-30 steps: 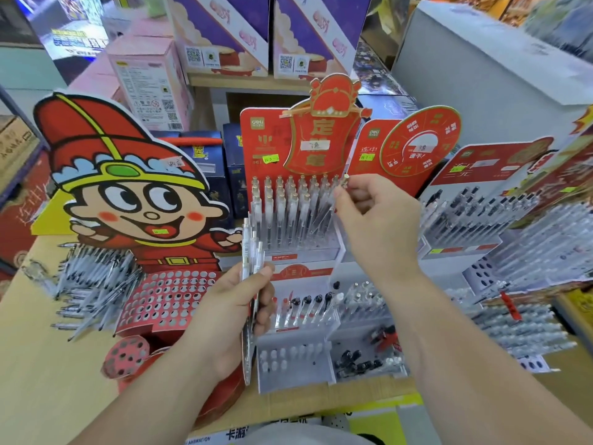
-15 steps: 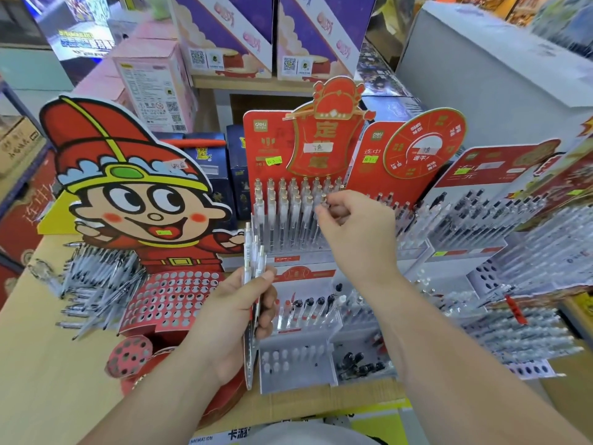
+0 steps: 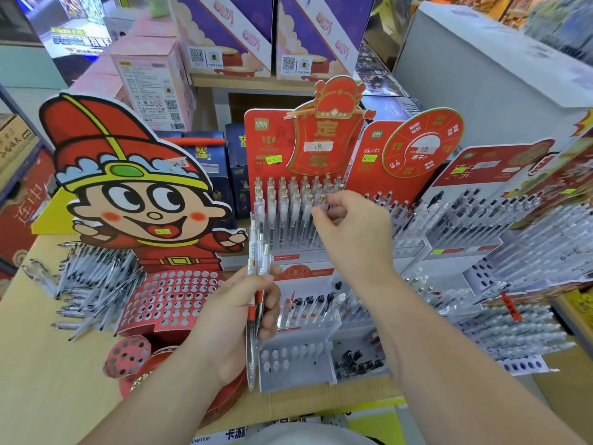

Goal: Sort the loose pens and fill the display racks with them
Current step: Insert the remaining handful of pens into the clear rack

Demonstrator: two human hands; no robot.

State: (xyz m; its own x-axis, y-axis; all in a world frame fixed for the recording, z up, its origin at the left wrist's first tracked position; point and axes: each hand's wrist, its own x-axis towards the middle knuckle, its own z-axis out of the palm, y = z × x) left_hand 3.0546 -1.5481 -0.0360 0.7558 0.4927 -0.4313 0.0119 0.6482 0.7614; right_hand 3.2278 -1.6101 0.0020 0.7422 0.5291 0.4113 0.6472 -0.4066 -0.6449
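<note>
My left hand (image 3: 239,311) grips a bunch of clear pens (image 3: 256,261) upright in front of the racks. My right hand (image 3: 353,229) pinches the top of one gold-capped clear pen (image 3: 322,203) at the right end of the red-backed rack (image 3: 288,216), which is packed with similar pens. Below it a white rack (image 3: 301,319) carries a row of black-tipped pens and several bare pegs. A pile of loose pens (image 3: 93,284) lies on the wooden table at the left, beside a cartoon-boy rack (image 3: 167,303) with many vacant holes.
More filled pen racks (image 3: 481,226) stand to the right, with loose pens (image 3: 513,326) lying in front of them. Pink and purple boxes (image 3: 150,81) and a grey box (image 3: 481,69) rise behind. The wooden table edge (image 3: 38,380) runs along the lower left.
My right hand has come down and left from above the rack, lowering the pen into the right end of the gold-capped row. My left hand has stayed in place with its bunch.
</note>
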